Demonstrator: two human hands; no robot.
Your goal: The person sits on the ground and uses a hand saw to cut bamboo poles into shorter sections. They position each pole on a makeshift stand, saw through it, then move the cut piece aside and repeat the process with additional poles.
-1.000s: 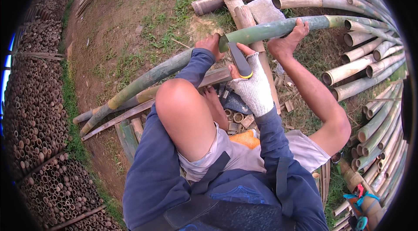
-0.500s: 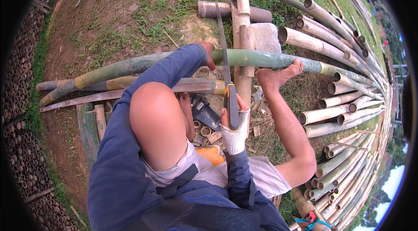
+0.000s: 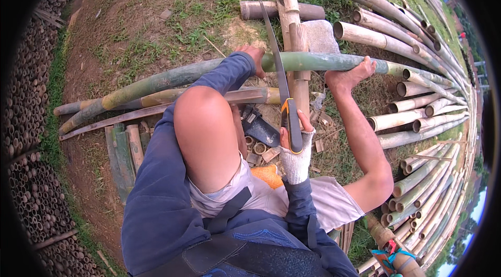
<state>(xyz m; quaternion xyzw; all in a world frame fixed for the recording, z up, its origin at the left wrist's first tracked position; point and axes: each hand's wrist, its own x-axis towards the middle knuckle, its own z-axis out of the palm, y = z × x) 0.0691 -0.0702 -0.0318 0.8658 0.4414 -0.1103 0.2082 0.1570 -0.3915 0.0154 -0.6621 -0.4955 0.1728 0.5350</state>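
A long green bamboo pole (image 3: 318, 61) lies across in front of me, resting over an upright, pale bamboo support (image 3: 299, 86). My left hand (image 3: 254, 58) is wrapped around the pole just left of the saw. In a white fingerless glove, my right hand (image 3: 306, 151) grips the black-and-yellow handle of a handsaw (image 3: 280, 68). The blade crosses the pole between my left hand and the support, pointing away from me. How deep any cut goes cannot be seen. My bare right foot (image 3: 348, 77) presses on the pole right of the support.
Several cut bamboo poles (image 3: 381, 55) fan out at the right. A grey stone block (image 3: 319, 37) sits behind the support. Below the pole lie a dark sheath-like object (image 3: 261, 128), short bamboo offcuts (image 3: 259, 147) and an orange textured cloth (image 3: 267, 175). Stacked bamboo ends (image 3: 39, 193) line the left.
The whole view has shifted, so my body and the near things appear further right. The saw's tip has come slightly nearer to me. Both hands keep their holds.
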